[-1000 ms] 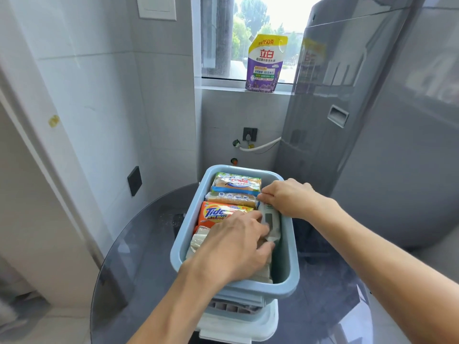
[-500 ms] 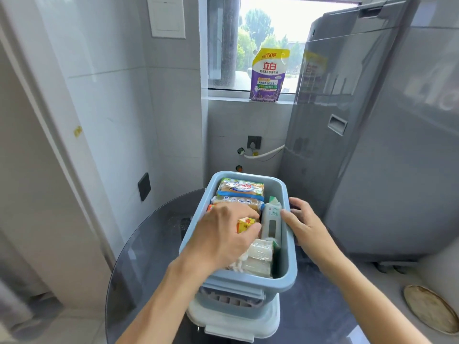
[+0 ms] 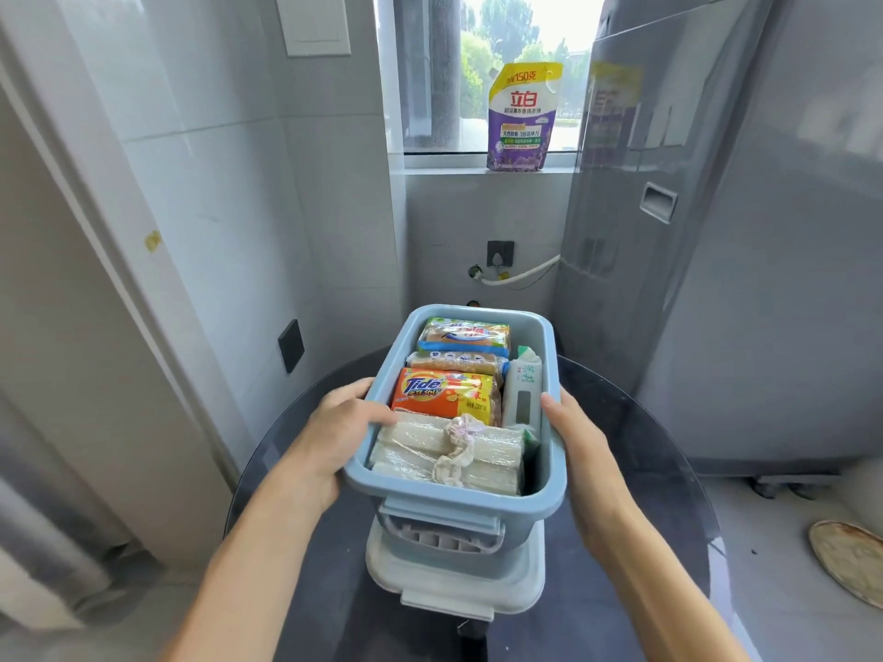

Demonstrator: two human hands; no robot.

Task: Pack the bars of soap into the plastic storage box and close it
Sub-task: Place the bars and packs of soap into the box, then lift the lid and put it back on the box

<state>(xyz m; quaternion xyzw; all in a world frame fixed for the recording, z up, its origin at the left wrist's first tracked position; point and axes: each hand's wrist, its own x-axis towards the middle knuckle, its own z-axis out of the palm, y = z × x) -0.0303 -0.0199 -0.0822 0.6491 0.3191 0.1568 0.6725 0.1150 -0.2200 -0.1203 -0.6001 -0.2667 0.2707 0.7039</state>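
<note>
The light blue plastic storage box (image 3: 549, 375) stands open on its white lid (image 3: 525, 585), which lies under it on the dark round table. Inside are several wrapped soap bars: an orange Tide bar (image 3: 444, 391), a blue-and-green pack (image 3: 463, 335) at the far end, a pale bundle tied with a ribbon (image 3: 420, 451) at the near end, and a white-and-green pack (image 3: 523, 389) standing on edge along the right wall. My left hand (image 3: 341, 422) grips the box's left rim, thumb over the edge. My right hand (image 3: 576, 437) holds the right rim.
The dark glass table (image 3: 635, 451) fills the floor space between a tiled wall on the left and a grey washing machine (image 3: 716, 231) on the right. A purple detergent pouch (image 3: 523, 117) stands on the window sill. A round mat (image 3: 848, 561) lies on the floor at right.
Both hands have come out of the box, where they were pressing the soap bars, and now hold its left and right rims. The soap bars are uncovered.
</note>
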